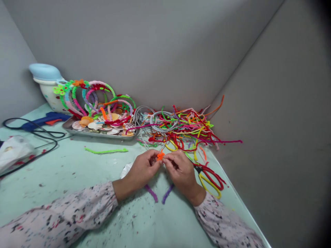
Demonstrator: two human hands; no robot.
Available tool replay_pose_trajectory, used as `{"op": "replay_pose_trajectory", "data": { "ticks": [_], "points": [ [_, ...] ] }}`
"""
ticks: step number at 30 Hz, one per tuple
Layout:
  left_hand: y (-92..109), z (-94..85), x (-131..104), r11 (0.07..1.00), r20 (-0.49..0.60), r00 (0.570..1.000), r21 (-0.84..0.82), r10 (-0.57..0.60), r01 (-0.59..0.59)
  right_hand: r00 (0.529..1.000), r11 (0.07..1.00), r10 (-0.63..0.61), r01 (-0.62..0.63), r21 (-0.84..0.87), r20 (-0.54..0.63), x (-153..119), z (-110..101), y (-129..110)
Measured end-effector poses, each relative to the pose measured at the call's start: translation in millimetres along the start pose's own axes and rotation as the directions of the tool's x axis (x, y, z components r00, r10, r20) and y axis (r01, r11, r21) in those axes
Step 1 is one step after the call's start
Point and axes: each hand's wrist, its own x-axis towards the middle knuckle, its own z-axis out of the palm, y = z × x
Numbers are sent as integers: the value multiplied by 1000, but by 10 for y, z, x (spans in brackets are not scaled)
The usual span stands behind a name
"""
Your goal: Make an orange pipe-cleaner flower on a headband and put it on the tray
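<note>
Orange fuzzy-wire piece (pixel 160 156) sits, as I see it through the head camera, right at the fingertips of my left hand (pixel 145 167) and my right hand (pixel 182 170), both pinching it between them above the desk (pixel 98 172), near a loose green strip (pixel 106 151).

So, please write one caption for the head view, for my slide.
Left hand and right hand hold a small fuzzy orange piece near tangled multicoloured fuzzy stems.
</note>
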Motion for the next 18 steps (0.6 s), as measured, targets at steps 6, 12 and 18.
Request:
{"op": "replay_pose_trajectory", "data": {
  "ticks": [6, 12, 18],
  "points": [
    [4, -2, 7, 998, 22, 1000, -52, -21, 23, 1000, 999, 19, -20, -31, -22, 3, 15, 11],
    [17, -16, 4, 992, 63, 997, -116, -45, 52, 1000, 999, 14, -15, -43, -20, -12, 19, 31],
    [32, -18, 5, 988, 58, 997, -143, -48, 56, 1000, 995, -16, 16, -96, -3, -32, 16, 28]
  ]
}}
